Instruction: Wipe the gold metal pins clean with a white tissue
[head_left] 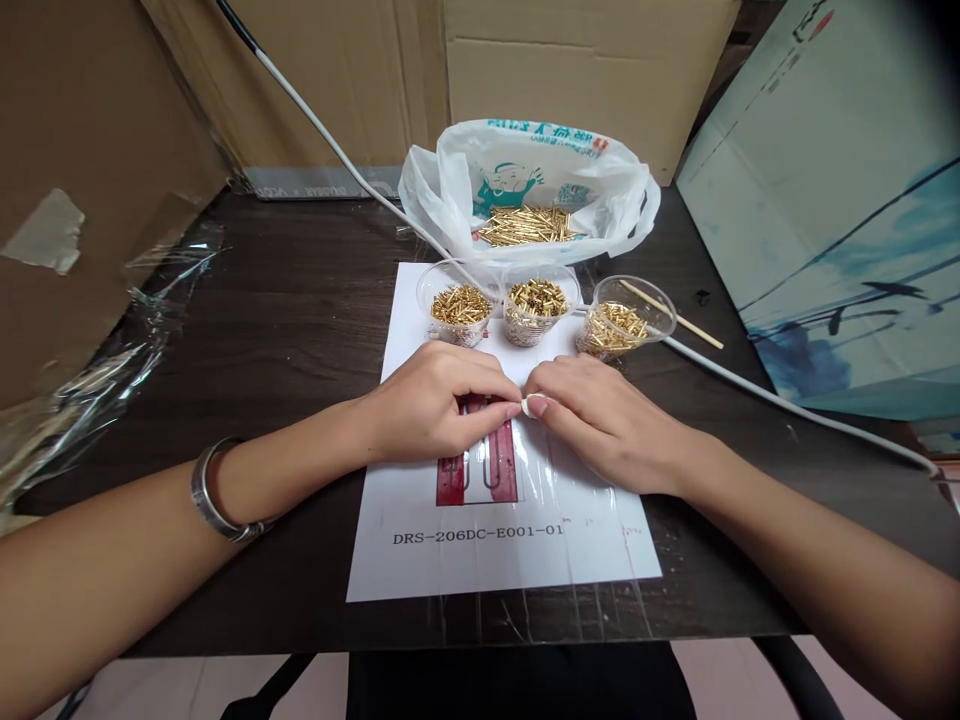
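Note:
My left hand [450, 402] and my right hand [592, 415] meet over the printed sheet [502, 560], both with fingers pinched. Between my right thumb and fingers is a small white piece [534, 402]. The left fingertips touch its left end, and whatever they pinch is too small to make out. Just beyond my hands stand three clear plastic cups, the left cup [460, 305], the middle cup [535, 300] and the right cup [615, 325], all holding small gold-coloured metal parts. The right cup leans to one side.
Behind the cups, a white plastic bag [427, 190] holds many gold pins [525, 226]. A wooden stick [697, 330] lies beside the right cup. A white cable [787, 400] crosses the dark table [300, 270]. Cardboard [585, 80] stands at the back, a painted box [840, 250] at the right.

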